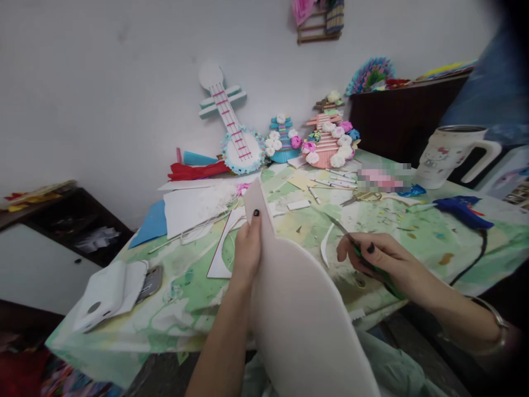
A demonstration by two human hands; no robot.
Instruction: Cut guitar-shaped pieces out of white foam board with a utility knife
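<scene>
My left hand grips the narrow upper end of a large white foam board cutout, with the thumb lying on its face. The cutout widens into a rounded body that leans toward me over the table's front edge and runs out of view at the bottom. To its right, apart from the board, my right hand is closed around a knife with a green handle. The blade points up and to the left. Just left of that hand, a curved white offcut lies on the table.
A blue glue gun with a dark cord, gold-handled scissors and a white mug are on the right. Decorated instrument models stand against the wall. A phone and a white device lie front left on the patterned tablecloth.
</scene>
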